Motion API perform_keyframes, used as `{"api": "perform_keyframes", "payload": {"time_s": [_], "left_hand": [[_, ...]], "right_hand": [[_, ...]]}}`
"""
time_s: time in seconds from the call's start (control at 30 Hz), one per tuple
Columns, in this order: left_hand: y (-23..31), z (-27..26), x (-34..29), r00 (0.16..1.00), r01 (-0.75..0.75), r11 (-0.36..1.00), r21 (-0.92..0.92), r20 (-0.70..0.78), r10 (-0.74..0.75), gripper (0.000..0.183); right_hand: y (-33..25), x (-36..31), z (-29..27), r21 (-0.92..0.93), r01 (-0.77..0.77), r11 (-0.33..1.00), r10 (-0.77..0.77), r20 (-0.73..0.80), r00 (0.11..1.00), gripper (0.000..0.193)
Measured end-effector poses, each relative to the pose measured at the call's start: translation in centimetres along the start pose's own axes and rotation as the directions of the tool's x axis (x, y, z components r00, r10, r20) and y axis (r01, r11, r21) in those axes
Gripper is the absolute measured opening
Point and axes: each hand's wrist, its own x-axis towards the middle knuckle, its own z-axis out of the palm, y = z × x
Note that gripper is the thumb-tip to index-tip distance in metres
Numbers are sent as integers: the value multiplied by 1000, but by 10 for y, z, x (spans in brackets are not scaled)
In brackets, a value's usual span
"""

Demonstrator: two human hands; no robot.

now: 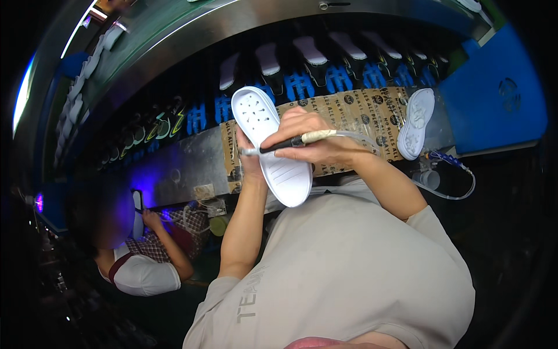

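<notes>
Your pale shirt [349, 262] lies nearest; before it, your left hand [251, 166] grips the white sole [289, 181] from behind, apparently steadying it against the tube-fed tool [286, 144] (clasped in your right hand [307, 135]).

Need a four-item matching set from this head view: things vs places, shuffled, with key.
1. Long white shoe sole with small holes
2. Black pen-shaped tool with pale tube
3. Brown printed cardboard sheet
4. Large blue panel

A. Covering part of the grey metal bench
B. In the right hand
C. Far right of the picture
D. In the left hand

Pairs: 1-D, 2-B, 3-A, 4-C
</notes>
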Motion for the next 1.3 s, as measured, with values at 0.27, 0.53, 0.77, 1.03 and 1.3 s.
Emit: {"api": "perform_keyframes", "payload": {"time_s": [0.27, 0.53, 0.77, 1.03, 1.3], "left_hand": [[21, 35, 16, 999, 36, 994, -103, 38, -33, 74], [52, 52, 29, 989, -117, 993, 19, 97, 114, 78], [87, 76, 36, 977, -45, 997, 62, 212, 31, 79], [105, 97, 60, 941, 136, 867, 479, 211, -264, 85], [109, 120, 81, 925, 210, 142, 967, -150, -348, 72]], "right_hand": [[-15, 5, -2, 0, 12, 1000, -12, 54, 998, 31], [-42, 7, -17, 132, 18, 991, -42, 186, 982, 21], [-48, 5, -34, 406, -118, 906, -46, 372, 927, 21], [-46, 10, -37, 328, -64, 943, -47, 320, 946, 27], [-47, 19, -40, 52, -18, 998, 3, 270, 963, 32]]}}
